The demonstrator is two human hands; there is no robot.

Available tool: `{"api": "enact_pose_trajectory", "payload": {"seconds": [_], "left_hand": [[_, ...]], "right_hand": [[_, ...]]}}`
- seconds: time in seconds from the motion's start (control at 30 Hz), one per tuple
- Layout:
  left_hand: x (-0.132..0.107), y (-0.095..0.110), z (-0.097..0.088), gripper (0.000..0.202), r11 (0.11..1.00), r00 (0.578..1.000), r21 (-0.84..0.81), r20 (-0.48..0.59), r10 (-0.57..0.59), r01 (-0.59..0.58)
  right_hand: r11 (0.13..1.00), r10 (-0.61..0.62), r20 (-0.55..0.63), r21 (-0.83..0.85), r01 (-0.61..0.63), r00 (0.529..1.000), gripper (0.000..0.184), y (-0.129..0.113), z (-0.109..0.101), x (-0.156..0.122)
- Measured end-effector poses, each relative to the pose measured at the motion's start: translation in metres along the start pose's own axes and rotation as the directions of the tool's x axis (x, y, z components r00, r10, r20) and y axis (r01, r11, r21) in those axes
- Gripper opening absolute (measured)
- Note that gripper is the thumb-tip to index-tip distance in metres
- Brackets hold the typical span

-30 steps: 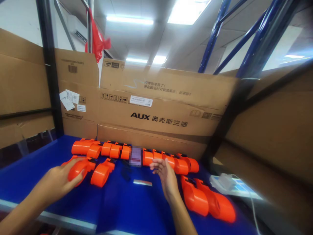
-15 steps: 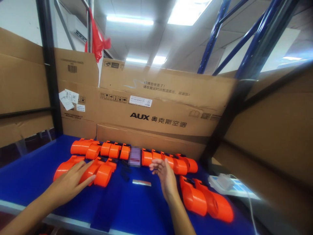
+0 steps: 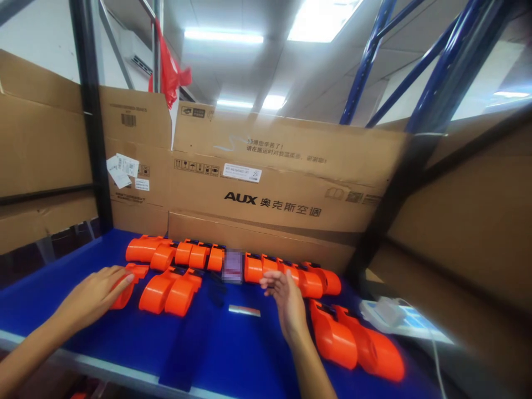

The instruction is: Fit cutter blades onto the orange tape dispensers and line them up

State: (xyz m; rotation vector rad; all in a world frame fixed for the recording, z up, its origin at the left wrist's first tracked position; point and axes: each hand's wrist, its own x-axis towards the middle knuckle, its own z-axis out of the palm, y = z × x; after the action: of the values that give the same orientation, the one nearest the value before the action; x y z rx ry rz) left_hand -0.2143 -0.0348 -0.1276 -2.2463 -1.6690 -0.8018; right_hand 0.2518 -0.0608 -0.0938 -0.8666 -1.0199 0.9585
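Observation:
My left hand [image 3: 93,291] lies over an orange plastic tape dispenser [image 3: 123,287] at the front left of the blue table [image 3: 233,354], fingers curled round it. Two more orange dispensers [image 3: 169,291] lie side by side just to its right. My right hand [image 3: 286,302] hovers over the middle of the table, fingers loosely spread, holding nothing, close to the back row of orange dispensers [image 3: 286,274]. A small silver strip [image 3: 244,311] lies on the table left of that hand.
Another row of orange dispensers [image 3: 174,254] lines the back left, two larger ones [image 3: 357,343] lie at the front right. A cardboard box wall [image 3: 274,188] stands behind. A white adapter with cable [image 3: 386,311] sits at the right. Dark shelf posts [image 3: 91,122] flank the table.
My left hand pushed two dispensers together near the table's front left, then shifted left onto a third one. My right hand has barely moved.

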Motion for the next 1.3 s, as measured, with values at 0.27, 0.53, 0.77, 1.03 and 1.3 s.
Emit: {"api": "enact_pose_trajectory", "payload": {"seconds": [0.27, 0.53, 0.77, 1.03, 1.3], "left_hand": [[-0.002, -0.001, -0.008, 0.042, 0.995, 0.996, 0.083, 0.067, -0.056, 0.051], [0.018, 0.053, -0.059, 0.033, 0.999, 0.960, 0.008, -0.277, 0.037, -0.036], [0.035, 0.174, -0.042, 0.031, 0.865, 0.899, -0.272, -0.248, 0.360, -0.421], [0.060, 0.261, 0.023, 0.030, 0.695, 0.860, -0.513, -0.220, 0.461, -0.504], [0.084, 0.282, 0.057, 0.048, 0.368, 0.946, -0.882, -0.216, 0.243, -0.296]], "right_hand": [[1.000, 0.016, -0.031, -0.011, -0.016, 0.999, 0.055, 0.000, 0.000, 0.002], [0.999, -0.007, -0.021, -0.038, 0.006, 1.000, 0.046, 0.002, 0.004, -0.001], [0.994, 0.077, 0.123, -0.080, -0.068, 0.989, 0.049, 0.005, 0.015, -0.004], [0.990, 0.099, 0.006, -0.103, -0.098, 0.995, 0.043, 0.019, 0.008, 0.002], [0.992, -0.050, -0.277, -0.123, 0.016, 0.960, 0.039, 0.020, -0.008, 0.013]]}}
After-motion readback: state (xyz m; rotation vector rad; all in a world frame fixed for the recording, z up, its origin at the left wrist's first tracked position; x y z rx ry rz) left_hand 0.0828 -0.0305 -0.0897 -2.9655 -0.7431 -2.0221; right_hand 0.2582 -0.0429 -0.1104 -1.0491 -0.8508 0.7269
